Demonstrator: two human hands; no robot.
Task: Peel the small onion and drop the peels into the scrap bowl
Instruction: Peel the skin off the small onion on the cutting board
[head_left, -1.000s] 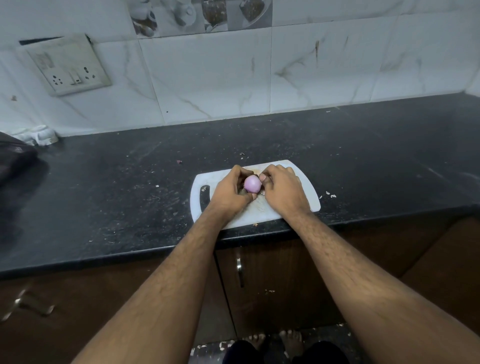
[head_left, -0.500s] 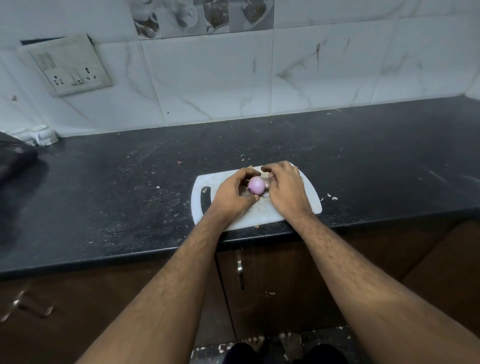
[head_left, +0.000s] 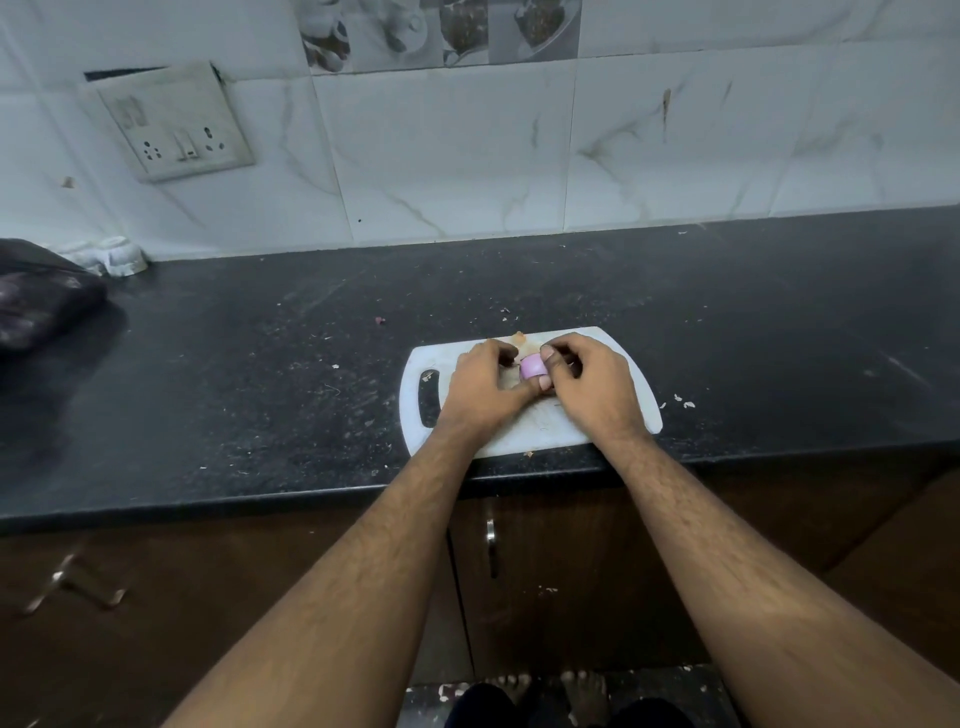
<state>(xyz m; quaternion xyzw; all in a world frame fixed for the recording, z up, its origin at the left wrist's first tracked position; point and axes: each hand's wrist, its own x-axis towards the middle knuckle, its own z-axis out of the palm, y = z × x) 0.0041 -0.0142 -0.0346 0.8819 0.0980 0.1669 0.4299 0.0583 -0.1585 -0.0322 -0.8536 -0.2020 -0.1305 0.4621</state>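
Between the two hands, over the middle of the white board (head_left: 623, 415), sits the onion (head_left: 532, 367). Its visible face is smooth, pale purple and bare of dry skin. The left hand (head_left: 480, 387) curls round it from the left, thumb tip showing under it. The right hand (head_left: 592, 384) pinches at its right side with thumb and forefinger, either holding the bulb or picking at a last strip of skin; I cannot tell which.

Judging by that clean purple surface, the peeling is far along, perhaps nearly finished. The side turned away from the camera is hidden, so some skin may remain there. A small brownish scrap (head_left: 518, 338) lies on the board just beyond the left hand, and pale flecks (head_left: 683, 401) dot the counter (head_left: 260, 389) to the right of the right hand. No scrap bowl is in view, so the dropping of peels looks still to be done, as far as can be seen.

The counter is dark, speckled stone, dusty and scuffed. Beyond the hands rises a white marbled tile wall with a socket plate (head_left: 174, 122) far to the left. A dark bundle (head_left: 36, 306) lies at the far left edge. Below the hands are brown cabinet doors (head_left: 545, 571) with a metal handle.
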